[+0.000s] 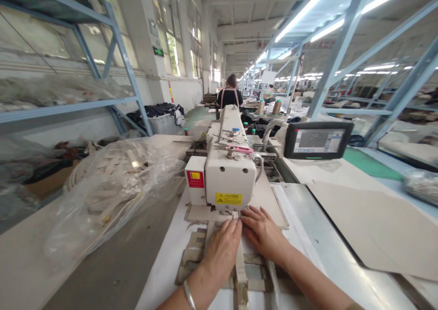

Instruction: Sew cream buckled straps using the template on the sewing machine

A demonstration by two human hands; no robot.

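Note:
A white industrial sewing machine (227, 175) with a yellow caution label stands on the work table in front of me. Both my hands lie flat side by side just below its head. My left hand (222, 248), with a silver bangle on the wrist, presses on a beige strap (241, 273) and beige fabric pieces (191, 255) under the needle area. My right hand (262, 230) rests with fingers stretched toward the needle, on the same pale material. Neither hand grips anything.
A clear plastic bag of beige pieces (112, 191) lies to the left. A control screen (316, 140) stands at the right, above a large beige sheet (369, 223). Blue metal shelving (85, 49) lines the left wall. Another person (229, 95) stands far behind the machine.

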